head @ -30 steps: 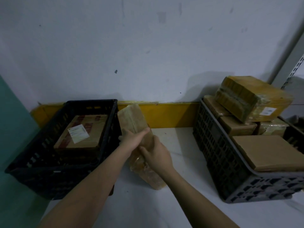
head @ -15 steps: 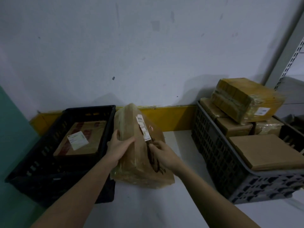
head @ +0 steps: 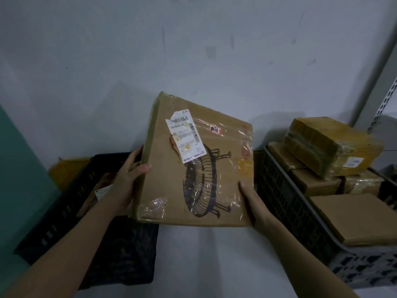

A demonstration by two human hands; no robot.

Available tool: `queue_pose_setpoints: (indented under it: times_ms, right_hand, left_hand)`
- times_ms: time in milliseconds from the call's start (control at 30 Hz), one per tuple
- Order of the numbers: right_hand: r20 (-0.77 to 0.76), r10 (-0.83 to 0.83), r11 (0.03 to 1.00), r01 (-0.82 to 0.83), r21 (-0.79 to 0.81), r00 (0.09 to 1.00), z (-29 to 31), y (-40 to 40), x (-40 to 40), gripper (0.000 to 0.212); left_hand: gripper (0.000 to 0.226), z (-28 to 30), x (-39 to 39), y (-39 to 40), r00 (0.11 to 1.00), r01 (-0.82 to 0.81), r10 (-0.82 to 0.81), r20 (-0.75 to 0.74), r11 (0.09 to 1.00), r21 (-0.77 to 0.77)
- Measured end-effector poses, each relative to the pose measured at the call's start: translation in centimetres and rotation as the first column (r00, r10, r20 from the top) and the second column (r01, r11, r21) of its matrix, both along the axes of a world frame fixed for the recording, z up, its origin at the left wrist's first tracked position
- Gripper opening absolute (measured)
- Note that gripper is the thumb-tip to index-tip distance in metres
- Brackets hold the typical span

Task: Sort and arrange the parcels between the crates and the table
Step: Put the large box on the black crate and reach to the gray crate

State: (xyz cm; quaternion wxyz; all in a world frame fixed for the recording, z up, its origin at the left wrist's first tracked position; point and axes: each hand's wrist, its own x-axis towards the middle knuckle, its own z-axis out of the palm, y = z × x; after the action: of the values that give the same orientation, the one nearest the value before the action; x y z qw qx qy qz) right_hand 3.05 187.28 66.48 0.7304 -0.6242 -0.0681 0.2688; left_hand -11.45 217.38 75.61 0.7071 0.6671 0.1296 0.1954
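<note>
While both hands — left, right — clamp its side edges, the box hangs above the counter, flat, stiff, probably light — film-slick, so edge grips suit.

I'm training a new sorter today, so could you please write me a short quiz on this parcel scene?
1. True or false: both hands grip the flat parcel.
2. Which crate holds the taller pile: A) black crate, B) grey crate?
3. Fill in: the white label sits near the parcel's upper ____ corner.

Key: 1 true, left hand and right hand on opposite edges. 2 B. 3 left.
</note>
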Motion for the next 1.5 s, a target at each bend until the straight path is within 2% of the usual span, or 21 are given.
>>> queue_pose_setpoints:
  times_ms: [100,167,233,267,300,400,500,600,667,767,933,1100,1167,1333,1400,1500]
  right_hand:
    - [0.026,-0.063,0.998,0.063,-0.029,0.998,-0.9,0.6,0.1,0.065]
    - [0.073,-0.094,0.991,0.1,-0.089,0.993,-1.5,1.0,0.3,0.069]
    - [0.093,-0.129,0.985,0.139,-0.106,0.987,-1.8,1.3,0.5,0.065]
    - [0.099,-0.151,0.981,0.161,-0.11,0.984,-1.8,1.3,0.5,0.062]
    - [0.103,-0.172,0.977,0.183,-0.106,0.98,-1.9,1.4,0.7,0.059]
    - [0.11,-0.227,0.968,0.237,-0.088,0.968,-1.8,1.6,1.0,0.055]
    - [0.107,-0.226,0.967,0.236,-0.092,0.968,-1.7,1.8,1.4,0.06]
    - [0.043,-0.17,0.98,0.173,-0.093,0.984,-1.4,2.2,2.0,0.07]
    - [0.01,-0.113,0.99,0.113,-0.088,0.994,-0.9,2.6,2.4,0.071]
    - [0.02,-0.01,0.991,0.013,-0.137,1.0,-0.4,3.2,2.9,0.054]
    - [0.063,0.106,0.955,-0.084,-0.285,0.992,-1.6,4.6,3.4,0.055]
    - [0.102,0.248,0.91,-0.196,-0.365,0.963,-1.6,8.1,0.9,0.043]
    - [0.124,0.325,0.872,-0.246,-0.423,0.938,-1.4,9.8,-0.2,0.039]
    - [0.171,0.514,0.753,-0.347,-0.559,0.841,-1.3,14.8,-3.1,0.049]
    - [0.16,0.54,0.74,-0.376,-0.557,0.826,-1.2,17.1,-4.9,0.05]
    - [0.097,0.529,0.778,-0.436,-0.451,0.843,-1.0,20.4,-8.2,0.058]
  left_hand:
    - [0.108,0.7,0.2,-0.4,1.0,-0.012,0.012,-0.014,0.999,0.045]
    - [0.089,1.1,0.5,-0.7,0.999,-0.019,0.021,-0.036,0.998,0.067]
    - [0.066,1.2,0.8,-1.0,0.996,-0.014,0.019,-0.084,0.998,0.06]
    - [0.064,1.1,0.8,-1.1,0.994,0.007,-0.002,-0.114,0.999,0.049]
    - [0.073,0.9,0.6,-1.2,0.989,0.036,-0.03,-0.143,0.999,0.041]
    - [0.124,0.0,0.5,-1.2,0.978,0.092,-0.075,-0.193,0.992,0.085]
    - [0.136,-0.5,0.9,-1.2,0.992,0.0,0.006,-0.124,0.999,0.05]
    - [0.123,0.0,1.1,-1.8,0.991,-0.126,0.125,-0.043,0.992,-0.004]
    - [0.105,0.4,0.9,-2.0,0.985,-0.174,0.174,-0.006,0.984,-0.038]
    - [0.089,1.0,0.1,-1.0,0.967,-0.254,0.255,0.013,0.966,-0.038]
    - [0.085,3.4,-3.7,2.2,0.928,-0.369,0.367,0.07,0.93,0.006]
    - [0.062,5.8,-8.1,5.5,0.859,-0.511,0.506,0.074,0.857,0.064]
    - [0.06,6.0,-10.0,7.1,0.825,-0.565,0.562,0.058,0.822,0.075]
    - [0.062,6.7,-15.5,11.2,0.773,-0.633,0.633,0.033,0.768,0.101]
    - [0.064,6.8,-17.5,13.0,0.758,-0.648,0.652,0.008,0.753,0.111]
    - [0.066,6.5,-19.7,15.9,0.746,-0.656,0.665,-0.039,0.743,0.13]
